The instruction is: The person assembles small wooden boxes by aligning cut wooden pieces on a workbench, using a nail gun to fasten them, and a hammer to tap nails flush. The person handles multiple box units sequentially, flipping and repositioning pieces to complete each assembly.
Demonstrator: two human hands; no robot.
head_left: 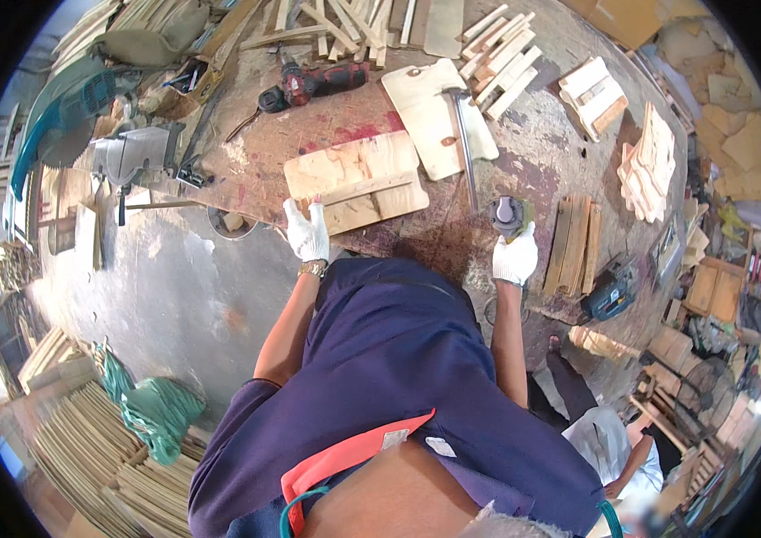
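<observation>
My left hand (308, 235), in a white glove, is at the near left corner of a pale wooden board (344, 168). Its thumb lies on the board and the other fingers are at the edge, partly hidden. A narrow wooden strip (364, 190) runs along the board's length. In my right hand (515, 258), also gloved, is a compact dark tape measure (508, 213) with a rounded grey face, held over the table's near edge. Just beyond it a long metal T-shaped square (465, 143) lies across a second board (425, 103).
A red and black cordless drill (313, 82) lies at the far left of the worktable (255, 148). Wooden strips (570, 242) and a blue-black power tool (612, 289) are right. A mitre saw (134, 152) stands left. Another person (618, 448) is at lower right.
</observation>
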